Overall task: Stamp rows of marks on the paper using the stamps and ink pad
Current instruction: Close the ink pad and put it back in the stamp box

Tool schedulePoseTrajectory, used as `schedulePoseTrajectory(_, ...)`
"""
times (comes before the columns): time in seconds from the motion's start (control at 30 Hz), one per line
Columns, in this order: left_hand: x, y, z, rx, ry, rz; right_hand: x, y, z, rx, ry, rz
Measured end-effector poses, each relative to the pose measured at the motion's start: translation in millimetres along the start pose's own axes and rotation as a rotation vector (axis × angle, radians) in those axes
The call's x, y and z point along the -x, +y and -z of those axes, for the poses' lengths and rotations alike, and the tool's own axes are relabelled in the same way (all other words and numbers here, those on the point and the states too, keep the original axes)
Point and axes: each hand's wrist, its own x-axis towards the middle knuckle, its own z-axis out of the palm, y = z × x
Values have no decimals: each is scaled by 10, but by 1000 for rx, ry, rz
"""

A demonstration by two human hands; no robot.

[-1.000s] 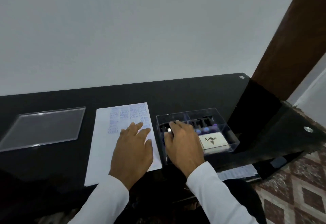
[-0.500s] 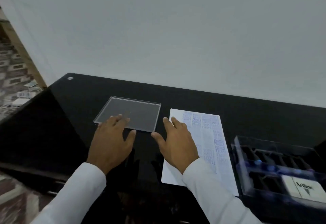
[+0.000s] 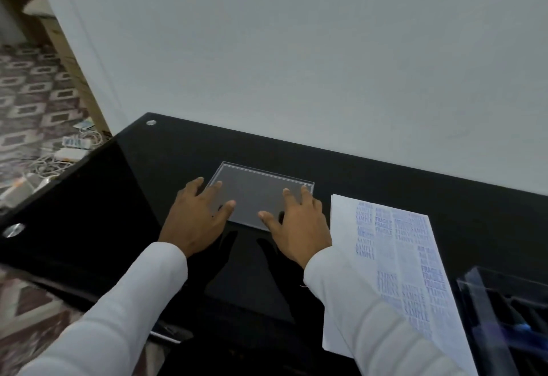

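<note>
Both of your hands have shifted onto the clear lid since a moment ago, when your right hand lay on the paper and only your left touched the plastic. Your left hand now rests flat on the lid's left near corner, fingers spread and relaxed, thumb pointing inward. Your right hand lies on the right near part, fingers fanned toward the far corner, thumb stretched left along the near edge. Neither hand is closed around anything; whether the fingertips hook the lid's edges cannot be told. White sleeves cover both forearms.

Your right sleeve hides the near left part of the paper, and the frame cuts off its near right corner. The clear box at the lower right is cropped and blurred; dark shapes inside it cannot be made out, nor any ink pad.

That paper lies on the black counter just right of the lid, between it and the box, carrying columns of blue marks reading SAMPLE and FRAGILE, some faint or smeared.
</note>
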Motion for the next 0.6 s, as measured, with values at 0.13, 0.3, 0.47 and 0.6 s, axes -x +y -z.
schedulePoseTrajectory(0.13,-253,-76,-86,-53,-67,9,-190,18,-77,76,-28,-73)
schedulePoseTrajectory(0.3,-428,-115,-136,-136,-83,-8,-288,14,-152,98,-34,-107)
schedulePoseTrajectory(0.47,-437,-85,-146,-175,-60,-24,-280,-10,-194,75,-38,-108)
schedulePoseTrajectory(0.6,-428,-45,-143,-185,-49,-17,-266,-21,-218,41,-15,-108)
